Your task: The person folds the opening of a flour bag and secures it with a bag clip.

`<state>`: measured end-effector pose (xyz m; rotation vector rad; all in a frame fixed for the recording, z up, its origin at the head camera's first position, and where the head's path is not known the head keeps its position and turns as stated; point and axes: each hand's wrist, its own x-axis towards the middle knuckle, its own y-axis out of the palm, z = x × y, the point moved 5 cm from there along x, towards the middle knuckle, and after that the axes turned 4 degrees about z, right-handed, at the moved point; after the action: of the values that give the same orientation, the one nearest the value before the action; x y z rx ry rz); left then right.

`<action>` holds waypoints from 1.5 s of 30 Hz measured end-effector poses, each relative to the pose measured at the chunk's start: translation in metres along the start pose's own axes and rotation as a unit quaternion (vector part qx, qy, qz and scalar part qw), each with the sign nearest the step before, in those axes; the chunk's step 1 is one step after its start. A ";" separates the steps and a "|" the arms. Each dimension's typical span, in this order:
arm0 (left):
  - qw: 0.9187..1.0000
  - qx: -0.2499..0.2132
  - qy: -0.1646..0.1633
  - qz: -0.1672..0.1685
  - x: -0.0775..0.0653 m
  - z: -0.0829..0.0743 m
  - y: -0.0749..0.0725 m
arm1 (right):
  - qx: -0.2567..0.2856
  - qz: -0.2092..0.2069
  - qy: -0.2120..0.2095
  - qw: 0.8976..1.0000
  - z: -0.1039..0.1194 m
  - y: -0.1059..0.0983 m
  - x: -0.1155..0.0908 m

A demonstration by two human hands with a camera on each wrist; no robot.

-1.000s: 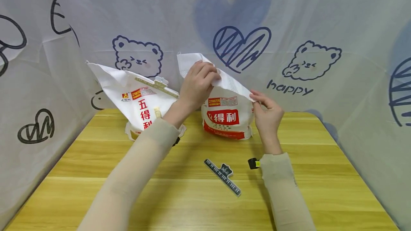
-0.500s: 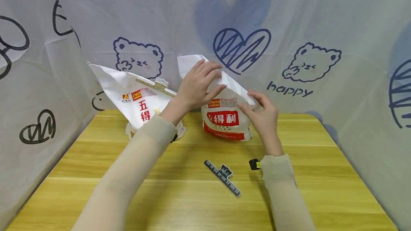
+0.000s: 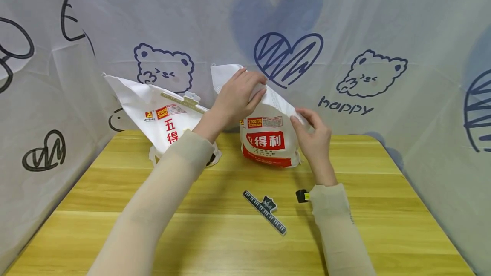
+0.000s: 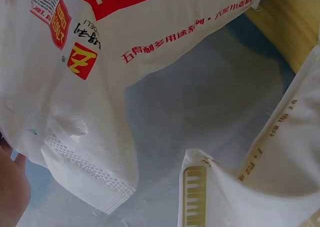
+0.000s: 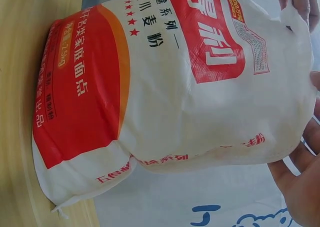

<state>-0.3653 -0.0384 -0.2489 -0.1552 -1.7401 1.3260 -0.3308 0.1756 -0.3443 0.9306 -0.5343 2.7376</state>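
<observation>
**Right grip shifts inward along the top of the red-label bag**

Compared with a second ago, the right grip (image 3: 314,137) has slid a little toward 9 o'clock, its thumb now laid on the front of the red-label bag (image 3: 266,140). The thumb of the left grip (image 3: 239,97), spread wide half a second ago, has drawn back in toward its fingers.

Both grips are grasping this bag by its white folded top: the left at about 11 o'clock, fingers over the fold; the right at about 2 o'clock, thumb in front and fingertips along the edge. The bag stands upright at roughly 12 o'clock on the wooden worktop (image 3: 399,225).

At its 9 o'clock is a second white bag (image 3: 153,101), its top leaning toward 10 o'clock. A gold clip (image 3: 180,98) lies across that top; the left sleeve (image 3: 161,199) hides part of this bag. A black keyboard-patterned clip (image 3: 264,213) lies at 6 o'clock from the red-label bag, well apart from both grips, slanting from 10 to 4 o'clock. Behind everything hangs a printed cloth (image 3: 368,20).
</observation>
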 end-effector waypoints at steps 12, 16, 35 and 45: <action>1.000 0.002 0.006 -0.022 -0.002 0.004 0.004 | -0.010 0.002 0.014 1.000 -0.004 0.002 -0.001; 0.999 -0.015 0.008 -0.044 -0.002 0.004 0.003 | -0.013 0.003 0.020 1.000 -0.004 0.002 -0.001; 0.988 -0.079 -0.032 -0.125 -0.002 0.003 0.005 | -0.011 -0.047 -0.003 0.999 -0.007 0.002 0.000; 0.985 -0.096 -0.045 -0.136 -0.001 0.005 0.007 | -0.010 -0.073 -0.017 0.997 -0.010 0.002 -0.001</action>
<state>-0.3710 -0.0391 -0.2552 0.0349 -1.8888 0.9815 -0.3357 0.1773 -0.3526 0.9743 -0.4778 2.5870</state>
